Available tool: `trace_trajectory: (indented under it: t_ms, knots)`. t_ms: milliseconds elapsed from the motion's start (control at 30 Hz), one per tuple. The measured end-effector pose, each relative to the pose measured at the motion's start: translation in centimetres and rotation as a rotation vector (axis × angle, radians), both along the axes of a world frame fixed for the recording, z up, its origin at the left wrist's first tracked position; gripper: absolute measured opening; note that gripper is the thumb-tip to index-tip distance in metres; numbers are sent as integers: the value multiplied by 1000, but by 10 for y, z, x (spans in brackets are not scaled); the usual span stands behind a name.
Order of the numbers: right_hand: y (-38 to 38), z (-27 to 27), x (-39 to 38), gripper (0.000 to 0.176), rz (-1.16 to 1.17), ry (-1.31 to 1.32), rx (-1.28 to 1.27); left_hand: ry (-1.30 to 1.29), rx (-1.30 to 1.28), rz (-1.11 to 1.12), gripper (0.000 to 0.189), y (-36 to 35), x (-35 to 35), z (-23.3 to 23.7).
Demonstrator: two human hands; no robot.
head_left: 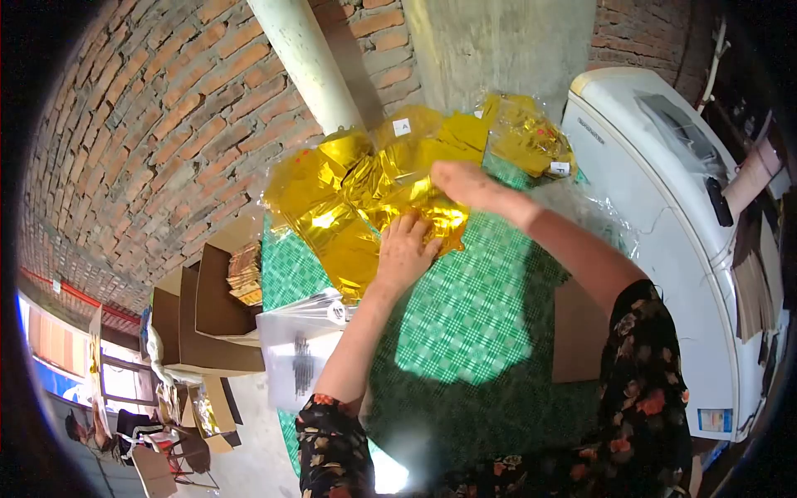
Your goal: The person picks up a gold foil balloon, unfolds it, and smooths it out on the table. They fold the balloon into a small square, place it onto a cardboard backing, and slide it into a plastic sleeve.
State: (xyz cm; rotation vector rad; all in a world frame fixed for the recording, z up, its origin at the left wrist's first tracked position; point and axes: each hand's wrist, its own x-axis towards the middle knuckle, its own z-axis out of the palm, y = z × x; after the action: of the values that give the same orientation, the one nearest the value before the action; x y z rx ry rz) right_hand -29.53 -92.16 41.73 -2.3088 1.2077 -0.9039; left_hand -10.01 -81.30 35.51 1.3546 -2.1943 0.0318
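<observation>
Two floral sleeves (pixel 639 382) show, one left hand (pixel 404 250) spread on gold foil (pixel 365 191), one right hand (pixel 467 184) curled, hold unclear.

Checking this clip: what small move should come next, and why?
A sensible next move might be to smooth the gold foil outward with the left hand: that hand rests on it with fingers spread, and the foil nearby looks crumpled. The right hand is curled over the foil; whether it grips any is unclear.
</observation>
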Motion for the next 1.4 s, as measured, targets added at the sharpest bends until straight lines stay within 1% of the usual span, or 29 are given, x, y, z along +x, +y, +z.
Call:
trace_trajectory:
  t_ms: [33,67,100,133,167,200,267,333,400,467,500,533,600,667,700,767,800,867,933,1033,1133,1167,1200,1233,1267,1300,1333,1367,1400]
  knots:
    - [-5,17,-1,21,-10,3,-40,-82,-44,70,52,-5,-3,-6]
    - [-19,37,0,23,-93,-108,-159,-164,-89,138,61,-10,-6,-8]
    - [-33,61,4,25,-175,-218,-275,-159,-42,147,67,-15,-7,-7]
    - [-27,108,2,27,-165,-328,-329,-153,11,159,73,-21,-8,-6]
    - [-21,151,-3,44,-222,-372,-322,-147,62,173,79,-27,-8,-5]
    - [-12,193,-6,40,-327,-345,-431,-204,112,191,88,-31,-9,0]
    - [2,248,-16,27,-302,-590,-647,-252,222,244,93,-35,-11,15]
    - [35,275,-24,25,-79,-622,-843,-253,308,270,98,-44,-13,24]
    - [74,263,-32,36,-93,-302,-789,-208,361,275,102,-58,-6,34]
    - [106,239,-30,41,59,-191,-773,-119,387,319,100,-75,0,39]
    - [105,191,-15,37,350,-468,-664,-76,402,337,100,-84,3,39]
    - [104,143,0,33,657,-717,-540,36,413,315,99,-93,7,37]
    - [144,98,5,22,878,-550,-565,207,452,167,101,-97,11,42]
    - [212,84,-16,17,659,108,-641,92,418,257,101,-96,10,26]
    - [243,56,-16,16,688,124,-444,31,401,296,102,-97,8,17]
    - [286,-26,-29,20,857,84,-285,-91,362,369,102,-97,1,11]
    - [307,-69,-37,22,940,74,-203,-111,381,371,101,-95,-1,15]
    - [329,-83,-45,26,1045,209,27,-126,394,369,99,-95,-3,21]
    - [354,-36,-46,29,1068,459,356,-115,394,360,96,-94,-3,21]
    - [362,-17,-43,28,1012,456,234,-64,268,319,92,-87,3,21]
    - [366,-31,-48,25,961,112,-63,-152,245,242,84,-68,15,36]
    - [365,-38,-50,23,1010,247,68,-183,248,218,81,-57,21,40]
    - [360,-40,-50,21,1057,378,210,-216,187,211,72,-42,24,43]
    - [356,-30,-48,19,1103,508,359,-169,300,155,72,-23,31,47]
    - [351,-17,-52,18,983,317,165,-116,398,98,72,-10,40,58]
    - [345,-7,-56,19,875,259,5,-59,495,42,72,9,43,72]
    - [339,4,-59,20,747,205,-142,-31,602,96,73,40,38,94]
    - [332,-3,-66,22,645,278,-271,27,653,81,74,67,39,105]
    - [322,-23,-68,25,485,288,-396,85,704,67,75,93,42,114]
